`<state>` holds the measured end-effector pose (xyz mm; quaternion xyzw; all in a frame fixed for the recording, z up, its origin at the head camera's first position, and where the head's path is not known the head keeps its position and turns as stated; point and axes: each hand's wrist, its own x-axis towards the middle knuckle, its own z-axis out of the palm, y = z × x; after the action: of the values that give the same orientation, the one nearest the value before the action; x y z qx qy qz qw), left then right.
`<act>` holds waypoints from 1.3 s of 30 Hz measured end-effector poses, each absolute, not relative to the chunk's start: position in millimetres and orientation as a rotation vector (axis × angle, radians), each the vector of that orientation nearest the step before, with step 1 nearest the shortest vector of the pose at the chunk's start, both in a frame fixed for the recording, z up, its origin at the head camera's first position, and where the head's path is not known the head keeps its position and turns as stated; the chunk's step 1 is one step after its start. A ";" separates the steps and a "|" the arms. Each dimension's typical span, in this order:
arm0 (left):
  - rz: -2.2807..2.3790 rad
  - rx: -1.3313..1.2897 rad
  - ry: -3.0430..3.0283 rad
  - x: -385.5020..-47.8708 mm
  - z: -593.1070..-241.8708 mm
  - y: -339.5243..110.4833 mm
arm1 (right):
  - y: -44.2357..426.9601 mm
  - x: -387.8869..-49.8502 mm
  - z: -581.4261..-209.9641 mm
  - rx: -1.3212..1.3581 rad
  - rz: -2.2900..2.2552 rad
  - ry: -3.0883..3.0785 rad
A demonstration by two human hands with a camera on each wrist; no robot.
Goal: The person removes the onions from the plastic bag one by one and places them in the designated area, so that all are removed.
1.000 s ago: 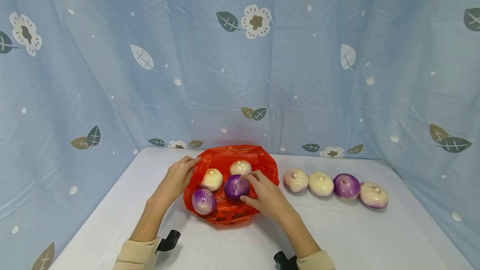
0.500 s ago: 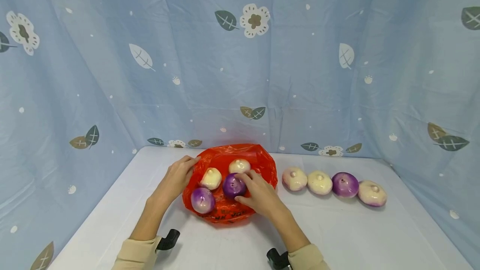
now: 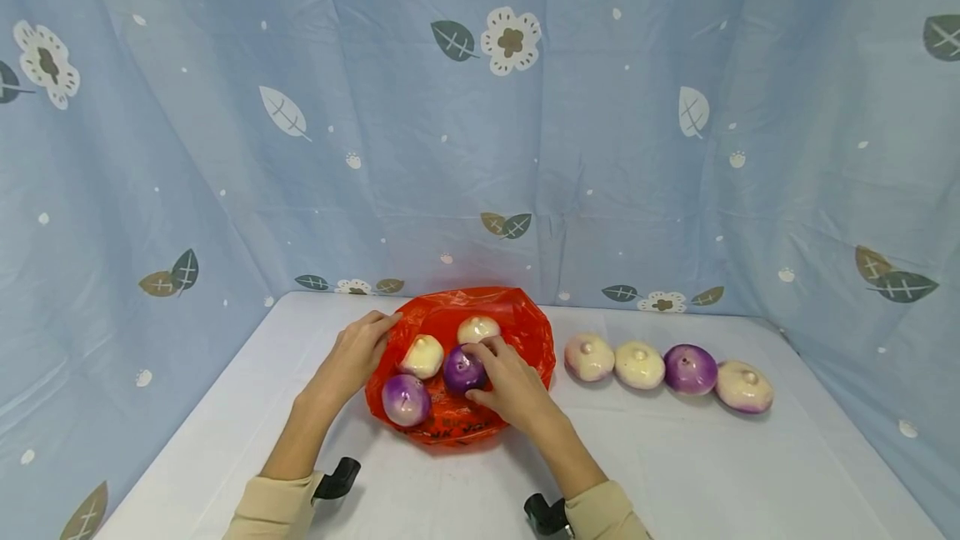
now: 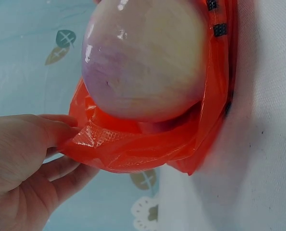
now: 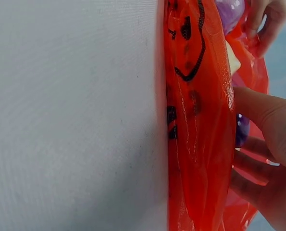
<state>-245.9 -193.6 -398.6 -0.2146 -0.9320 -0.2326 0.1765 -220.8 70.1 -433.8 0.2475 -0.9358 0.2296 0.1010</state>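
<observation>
A red plastic bag (image 3: 517, 307) lies spread with its mouth up, several onions inside it. My left hand (image 3: 358, 350) pinches the bag's left rim between thumb and fingers, which the left wrist view also shows. My right hand (image 3: 513, 382) reaches in from the right and grips a dark purple onion (image 3: 462, 371) with thumb and fingers on either side. Around it in the bag are a cream onion (image 3: 422, 357) to the left, another cream onion (image 3: 477, 328) behind, and a purple-and-white onion (image 3: 406, 401) at front left. The bag wall partly hides the purple onion in the right wrist view.
Right of the bag, a row of onions runs across the white table (image 3: 675, 473): a pinkish onion (image 3: 588, 357), a cream onion (image 3: 639, 366), a purple onion (image 3: 690, 370) and a pale onion (image 3: 744, 387). A blue patterned curtain (image 3: 420, 148) hangs behind.
My right hand has moved slightly left and inward with the dark purple onion, which now sits closer to the cream onions. My left hand has stayed at the bag's rim.
</observation>
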 end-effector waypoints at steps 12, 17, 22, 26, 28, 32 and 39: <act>-0.651 -0.612 -2.641 -245.8 -397.9 -192.9 | 69.8 -219.4 -436.7 0.722 0.660 -2.752; -0.645 -0.606 -2.643 -245.8 -398.3 -192.8 | 70.4 -217.3 -436.8 0.718 0.689 -2.749; -0.644 -0.607 -2.642 -245.8 -398.5 -193.3 | 72.6 -213.8 -435.5 0.703 0.694 -2.759; -0.648 -0.608 -2.637 -245.3 -398.1 -193.8 | 77.2 -211.0 -434.3 0.694 0.676 -2.749; -0.651 -0.607 -2.635 -245.2 -398.0 -193.9 | 80.3 -209.6 -432.9 0.691 0.672 -2.745; -0.653 -0.606 -2.635 -245.4 -398.3 -194.0 | 87.3 -207.3 -428.7 0.683 0.666 -2.744; -0.651 -0.604 -2.640 -245.4 -398.8 -193.9 | 99.1 -206.3 -421.9 0.681 0.659 -2.709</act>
<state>-245.4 -193.9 -398.8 -0.2135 -0.9327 -0.2301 0.1773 -206.3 99.1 -421.9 0.2352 -0.9352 0.2275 0.1356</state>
